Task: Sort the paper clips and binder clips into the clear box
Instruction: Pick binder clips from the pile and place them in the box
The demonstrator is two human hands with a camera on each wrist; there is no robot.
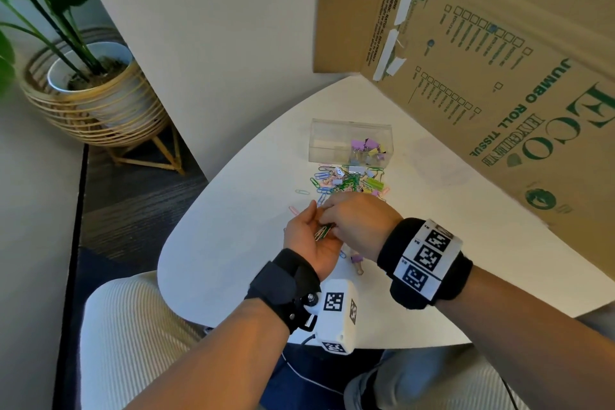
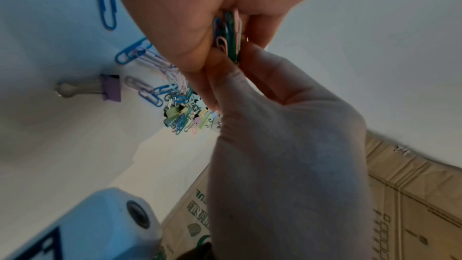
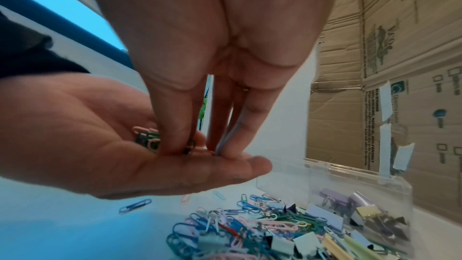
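Paper clips gathered in a cupped palm

The left hand (image 1: 311, 240) lies palm-up, cradling a small bunch of green, blue and pink paper clips (image 3: 147, 138); the right hand (image 1: 361, 221) fingertips press down onto them. Beyond both hands lies the mixed pile (image 1: 349, 181), then the clear box (image 1: 349, 140) holding pastel binder clips.

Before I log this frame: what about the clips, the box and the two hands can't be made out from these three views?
- Clips in the left hand: count unreadable; the right hand covers them in the head view, fingers hide most in both wrist views.
- Clear box: left part looks empty, but glare and small size leave it unsure in the head view; cut off in the right wrist view.
- Pile: too small and tangled to count.
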